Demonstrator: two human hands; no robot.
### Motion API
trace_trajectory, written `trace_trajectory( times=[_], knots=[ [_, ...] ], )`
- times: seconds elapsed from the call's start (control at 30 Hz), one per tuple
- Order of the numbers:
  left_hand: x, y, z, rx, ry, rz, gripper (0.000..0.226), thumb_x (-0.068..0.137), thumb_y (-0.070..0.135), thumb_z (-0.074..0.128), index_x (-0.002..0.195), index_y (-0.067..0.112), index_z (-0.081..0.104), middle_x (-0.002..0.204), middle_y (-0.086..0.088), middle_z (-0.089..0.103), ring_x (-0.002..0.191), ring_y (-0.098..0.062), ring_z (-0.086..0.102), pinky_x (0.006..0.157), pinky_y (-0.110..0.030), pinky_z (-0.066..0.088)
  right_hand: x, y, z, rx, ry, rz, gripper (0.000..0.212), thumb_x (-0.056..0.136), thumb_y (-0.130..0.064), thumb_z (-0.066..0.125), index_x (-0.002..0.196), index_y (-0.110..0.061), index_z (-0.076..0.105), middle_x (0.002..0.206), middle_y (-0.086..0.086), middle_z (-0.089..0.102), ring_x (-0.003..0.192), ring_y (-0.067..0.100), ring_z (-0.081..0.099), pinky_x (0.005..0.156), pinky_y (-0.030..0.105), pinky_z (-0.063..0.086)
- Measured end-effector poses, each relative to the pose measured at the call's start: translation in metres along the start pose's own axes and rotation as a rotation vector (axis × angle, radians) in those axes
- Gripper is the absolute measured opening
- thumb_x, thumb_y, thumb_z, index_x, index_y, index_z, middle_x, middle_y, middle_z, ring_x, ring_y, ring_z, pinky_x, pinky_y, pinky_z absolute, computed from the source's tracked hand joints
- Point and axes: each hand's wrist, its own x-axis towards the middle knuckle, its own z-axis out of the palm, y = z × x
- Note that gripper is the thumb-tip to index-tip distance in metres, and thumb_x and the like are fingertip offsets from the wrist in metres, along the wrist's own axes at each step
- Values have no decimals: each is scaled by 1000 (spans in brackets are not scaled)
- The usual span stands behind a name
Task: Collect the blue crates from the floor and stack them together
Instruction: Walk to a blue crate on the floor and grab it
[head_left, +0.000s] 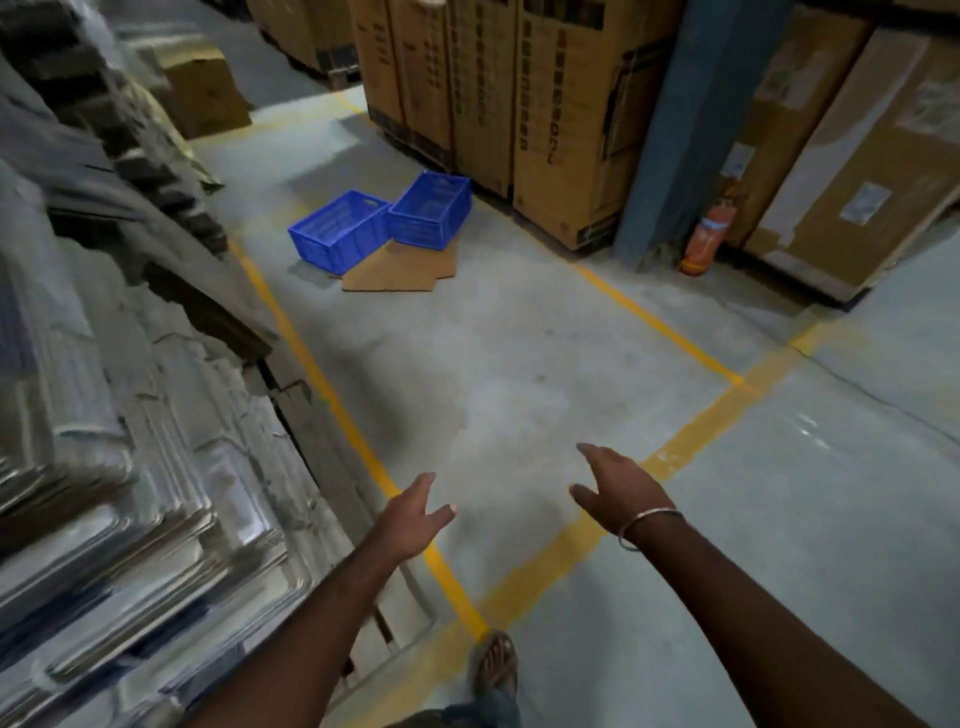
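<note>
With the left hand (410, 512) and right hand (618, 486) both spread and empty, two blue perforated plastic crates (340, 231) sit well ahead, one seemingly propped on flat brown cardboard (402, 267) that could slide underfoot.

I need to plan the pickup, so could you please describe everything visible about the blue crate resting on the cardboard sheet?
The blue crate looks like moulded plastic with perforated mesh walls and a solid rim. It is open-topped, seemingly empty, and sits tilted, partly on a flat cardboard sheet near tall cartons. Its left corner meets a second blue crate. Neither hand touches it.
</note>
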Motion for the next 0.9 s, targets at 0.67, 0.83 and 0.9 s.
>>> trace_trajectory(
  times=[0.67, 0.83, 0.9],
  knots=[
    [359, 80, -217, 0, 139, -138, 78, 95, 49, 58, 157, 16, 24, 162, -9, 28, 145, -26, 36, 112, -33, 33, 499, -34, -126, -74, -146, -163, 71, 89, -42, 56, 149, -18, 27, 147, 11, 41, 133, 27, 42, 107, 36, 38],
    [438, 85, -286, -75, 233, -177, 78, 94, 47, 60, 157, 17, 25, 164, -4, 23, 148, -22, 29, 116, -32, 28, 628, -94, -155, -76, -182, -259, 71, 87, -40, 57, 148, -17, 29, 144, 11, 44, 130, 28, 45, 105, 38, 41],
    [472, 80, -314, -95, 250, -203, 78, 94, 48, 60, 157, 16, 25, 164, -5, 25, 148, -23, 31, 114, -32, 29, 677, -120, -157, -86, -190, -288, 70, 87, -40, 57, 148, -18, 30, 143, 10, 45, 129, 28, 45, 104, 39, 42]
  ],
)
